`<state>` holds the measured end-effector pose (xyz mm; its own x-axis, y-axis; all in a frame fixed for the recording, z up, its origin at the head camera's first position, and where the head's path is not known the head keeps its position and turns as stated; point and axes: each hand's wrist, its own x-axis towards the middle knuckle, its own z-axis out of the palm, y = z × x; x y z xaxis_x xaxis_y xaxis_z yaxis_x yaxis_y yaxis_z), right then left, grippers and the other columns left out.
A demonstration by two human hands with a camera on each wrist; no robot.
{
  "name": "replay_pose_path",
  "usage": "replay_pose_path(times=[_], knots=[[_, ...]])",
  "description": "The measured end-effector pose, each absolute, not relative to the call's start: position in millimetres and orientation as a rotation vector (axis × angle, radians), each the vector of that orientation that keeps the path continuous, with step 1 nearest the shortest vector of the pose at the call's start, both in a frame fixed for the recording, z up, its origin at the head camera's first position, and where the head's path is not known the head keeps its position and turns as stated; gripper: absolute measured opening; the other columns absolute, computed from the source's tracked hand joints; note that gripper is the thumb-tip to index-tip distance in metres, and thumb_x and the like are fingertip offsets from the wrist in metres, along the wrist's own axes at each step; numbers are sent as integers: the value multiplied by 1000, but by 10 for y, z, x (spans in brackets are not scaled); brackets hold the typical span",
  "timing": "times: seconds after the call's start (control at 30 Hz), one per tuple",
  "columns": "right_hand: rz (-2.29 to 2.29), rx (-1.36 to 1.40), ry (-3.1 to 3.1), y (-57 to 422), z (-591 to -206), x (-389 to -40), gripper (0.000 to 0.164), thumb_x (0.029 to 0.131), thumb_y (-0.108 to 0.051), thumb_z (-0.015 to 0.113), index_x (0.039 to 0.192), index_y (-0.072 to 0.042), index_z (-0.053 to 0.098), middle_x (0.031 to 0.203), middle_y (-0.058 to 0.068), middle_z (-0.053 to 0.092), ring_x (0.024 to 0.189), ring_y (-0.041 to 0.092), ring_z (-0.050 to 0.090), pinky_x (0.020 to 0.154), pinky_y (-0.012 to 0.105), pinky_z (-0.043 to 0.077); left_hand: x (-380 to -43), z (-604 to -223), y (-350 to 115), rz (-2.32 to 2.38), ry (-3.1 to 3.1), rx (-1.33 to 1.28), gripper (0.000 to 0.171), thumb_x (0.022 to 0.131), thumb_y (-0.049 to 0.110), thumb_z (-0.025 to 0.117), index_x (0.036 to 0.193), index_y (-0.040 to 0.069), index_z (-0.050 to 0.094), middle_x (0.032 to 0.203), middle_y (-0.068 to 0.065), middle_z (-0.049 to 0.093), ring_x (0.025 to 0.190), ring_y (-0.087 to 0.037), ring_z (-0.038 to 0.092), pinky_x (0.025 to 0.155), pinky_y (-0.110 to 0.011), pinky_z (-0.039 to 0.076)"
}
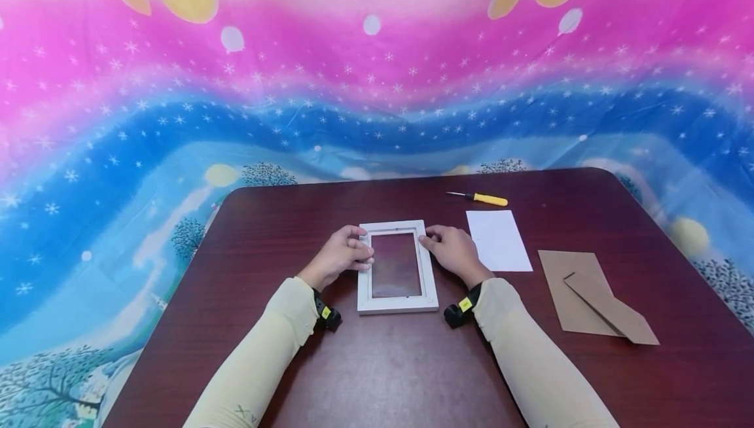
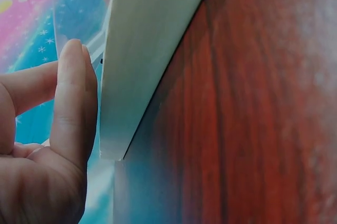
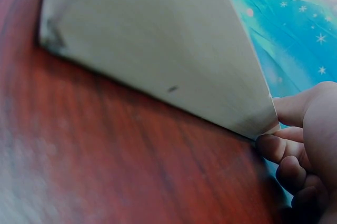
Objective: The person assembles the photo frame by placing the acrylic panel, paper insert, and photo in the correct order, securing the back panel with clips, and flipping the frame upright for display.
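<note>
"Frame [image 1: 364,287] first: where is it?"

"Flat on the dark table [image 1: 265,238], in the middle, between the two hands. It's white, with its long sides running away from the person."

"And the left hand [image 1: 337,258]?"

"At the far part of the left side. Thumb and a finger meet in a narrow pinch on the edge of a clear sheet [image 2: 79,6], which shows above the rim in the left wrist view. Another finger reaches toward the far left corner."

"The right hand [image 1: 456,251]?"

"It grips the far right corner, thumb on top and a fingertip low against the outside. The other fingers are curled in the right wrist view."

"What else is on the table?"

"All of it lies to the right. A white paper [image 1: 501,241] is just beyond the right hand, and a yellow screwdriver [image 1: 490,199] lies past the paper, its tip pointing left. Nearer the right edge is a brown board [image 1: 571,267], with its stand [image 1: 612,313] sticking out at a slant over the near edge."

"And behind?"

"A cloth [image 1: 353,88] in pink and blue, printed with snowflakes."
</note>
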<state>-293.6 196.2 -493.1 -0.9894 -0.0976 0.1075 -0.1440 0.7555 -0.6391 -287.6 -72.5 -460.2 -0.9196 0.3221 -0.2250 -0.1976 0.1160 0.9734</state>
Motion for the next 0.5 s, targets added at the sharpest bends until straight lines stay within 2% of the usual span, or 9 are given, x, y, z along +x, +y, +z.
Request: replay_pose_path(times=[0.5], knots=[[1066,203,-2879,1965,-4944,-2947,36,96,-41,61,120,-15,68,73,-4,60,68,18,54,63,36,41,-2863,-4629,-695,1847,2036,117,47,92,-5,63,133,-2,40,97,-23,65,78,-23,68,68,-35,58]])
